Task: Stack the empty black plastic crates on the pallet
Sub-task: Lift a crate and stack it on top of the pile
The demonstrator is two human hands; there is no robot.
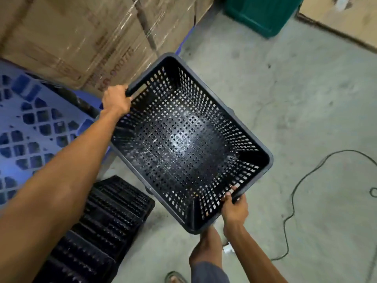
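You are looking down at an empty black plastic crate [189, 144] that you hold in the air with both hands, its open top facing you so the perforated floor and slotted walls show. The crate is turned diagonally, one short end pointing up and left, the other down and right.

Your left hand [116, 100] is wrapped around the rim at the far short end, beside a handle slot, fingers curled over the edge and closed on it. Your right hand [234, 207] grips the near short end from below, fingertips [229, 194] hooked over the rim and pressed against it. Both arms are bare.

Under the crate is grey concrete floor [285, 88]. To your left lies a blue plastic pallet [30, 127] with a lattice top; the crate hangs just past its right edge, not on it. Below your left forearm, near the pallet's edge, sits a dark ribbed mass that appears to be more black crates [106, 227], though the blur makes it hard to be sure how they lie.

Behind the pallet stand cardboard boxes wrapped in clear film [81, 37]. A green bin [263, 13] is at the top, a black cable [302, 180] snakes across the floor on the right, and your sandalled foot [175, 278] shows at the bottom edge.
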